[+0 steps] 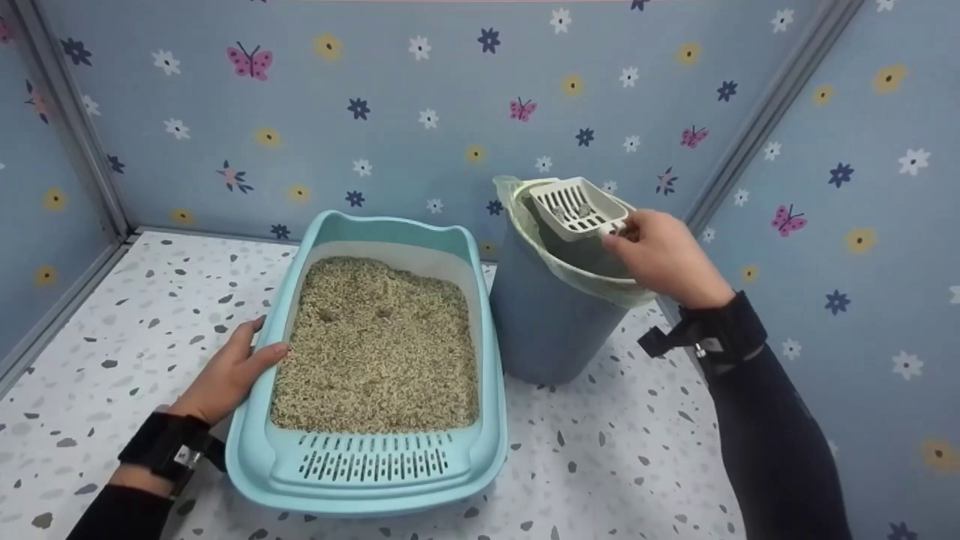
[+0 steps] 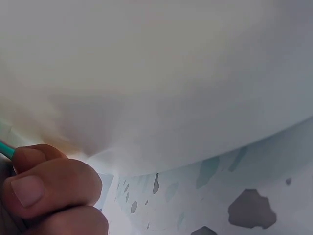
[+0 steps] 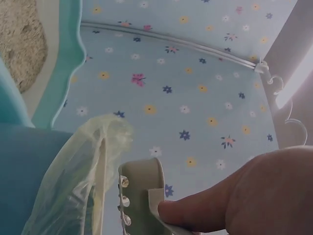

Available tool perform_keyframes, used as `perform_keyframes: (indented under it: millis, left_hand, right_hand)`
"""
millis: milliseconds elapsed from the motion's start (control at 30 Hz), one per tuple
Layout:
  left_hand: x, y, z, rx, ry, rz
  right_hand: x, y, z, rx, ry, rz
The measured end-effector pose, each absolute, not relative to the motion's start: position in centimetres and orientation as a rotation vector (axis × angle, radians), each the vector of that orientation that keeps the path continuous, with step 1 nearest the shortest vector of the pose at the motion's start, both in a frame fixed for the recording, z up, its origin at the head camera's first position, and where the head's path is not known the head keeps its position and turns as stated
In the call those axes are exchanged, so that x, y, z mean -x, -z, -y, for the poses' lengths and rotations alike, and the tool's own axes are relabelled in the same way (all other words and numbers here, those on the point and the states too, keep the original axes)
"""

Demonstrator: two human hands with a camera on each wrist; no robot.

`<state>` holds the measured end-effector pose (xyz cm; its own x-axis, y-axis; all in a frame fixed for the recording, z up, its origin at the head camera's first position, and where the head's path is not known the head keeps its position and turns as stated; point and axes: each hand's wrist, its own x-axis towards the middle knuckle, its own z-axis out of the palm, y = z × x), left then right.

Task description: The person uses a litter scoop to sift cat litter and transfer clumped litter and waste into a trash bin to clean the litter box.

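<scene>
A slotted litter scoop (image 1: 576, 208), off-white with a few greyish clumps in it, is over the mouth of the blue-grey bin (image 1: 551, 322). My right hand (image 1: 675, 255) grips its short handle; the right wrist view shows the thumb along the scoop (image 3: 142, 196). My left hand (image 1: 232, 367) holds the left rim of the turquoise litter box (image 1: 491, 405), thumb over the edge, and curled fingers (image 2: 58, 186) show beneath it in the left wrist view. Tan granular litter (image 1: 375, 345) fills the box, with two small dents towards its far side.
A pale yellow-green bin liner (image 1: 600, 285) is folded over the bin's rim. The bin stands close to the box's right side on a speckled white surface (image 1: 600, 465). Flower-patterned blue walls (image 1: 420, 97) enclose the back and sides.
</scene>
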<state>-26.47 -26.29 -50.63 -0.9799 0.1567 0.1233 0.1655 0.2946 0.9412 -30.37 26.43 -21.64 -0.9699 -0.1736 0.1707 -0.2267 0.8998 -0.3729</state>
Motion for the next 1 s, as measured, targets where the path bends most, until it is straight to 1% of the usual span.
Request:
perform_keyframes:
  millis: [167, 300, 567, 800, 1000]
  left_hand:
    - [26.5, 50.6, 26.3, 0.312, 1.851, 2.512]
    - [26.4, 50.6, 26.2, 0.317, 1.857, 2.530]
    - [26.5, 50.7, 26.3, 0.329, 1.858, 2.511]
    - [26.5, 50.7, 26.4, 0.321, 1.858, 2.506]
    - [26.5, 50.7, 26.3, 0.324, 1.867, 2.500]
  right_hand:
    - [31.3, 22.6, -27.2, -0.208, -0.583, 2.940]
    - [31.6, 22.9, -27.4, -0.189, -0.504, 2.906]
    - [31.8, 23.4, -27.4, -0.243, -0.388, 2.852]
    - [31.8, 24.7, -27.4, -0.361, -0.175, 2.709]
    - [31.6, 24.7, -27.2, -0.349, -0.215, 2.713]
